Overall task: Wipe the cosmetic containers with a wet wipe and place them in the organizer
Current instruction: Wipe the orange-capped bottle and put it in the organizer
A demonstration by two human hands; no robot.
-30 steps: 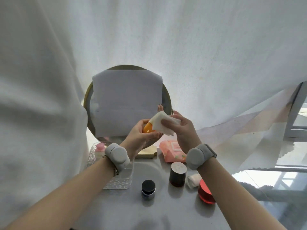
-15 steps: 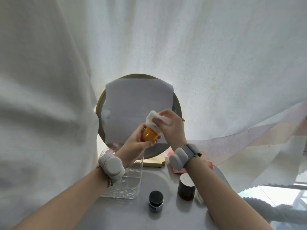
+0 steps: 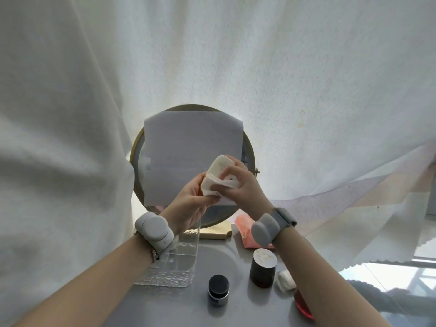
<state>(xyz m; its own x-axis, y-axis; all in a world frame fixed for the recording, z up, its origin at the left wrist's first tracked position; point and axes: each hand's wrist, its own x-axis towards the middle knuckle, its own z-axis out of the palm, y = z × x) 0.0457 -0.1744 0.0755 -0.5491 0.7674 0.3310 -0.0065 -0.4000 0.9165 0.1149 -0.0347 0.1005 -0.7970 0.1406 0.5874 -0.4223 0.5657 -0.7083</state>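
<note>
Wiping is the step in hand: the left hand [image 3: 188,199] grips the lower end of a small cream-and-orange plastic bottle [image 3: 218,167], fingers curled round it, held up in front of the round gold-rimmed mirror [image 3: 139,159] at the far side of the grey tabletop [image 3: 179,305]. The right hand [image 3: 243,185] pinches a crumpled white wet wipe [image 3: 218,187] against the bottle's side, thumb & fingers closed on the cloth.

To do it well, imo:
- keep the left grip low & firm so the bottle can't slip; wet plastic will likely be slick.
- rotate the bottle w/ the left hand while the wipe wraps round it, so every side gets covered, incl. the part under the left fingers; shift the grip for that.
- refold the wipe to a clean face if it bunches up.

The clear ribbed plastic organizer [image 3: 169,267] sits near-left on the table, just below the left wrist, so it's a short drop once the bottle is clean. Set it in upright.

Waiting on the table: a small black-lidded jar [image 3: 218,290] near centre, a dark brown jar w/ a pale lid [image 3: 263,267] to its right, and a red item [image 3: 303,305] at the near-right, mostly hidden by the right forearm. A pink wipes pack [image 3: 244,231] lies beyond them.
</note>
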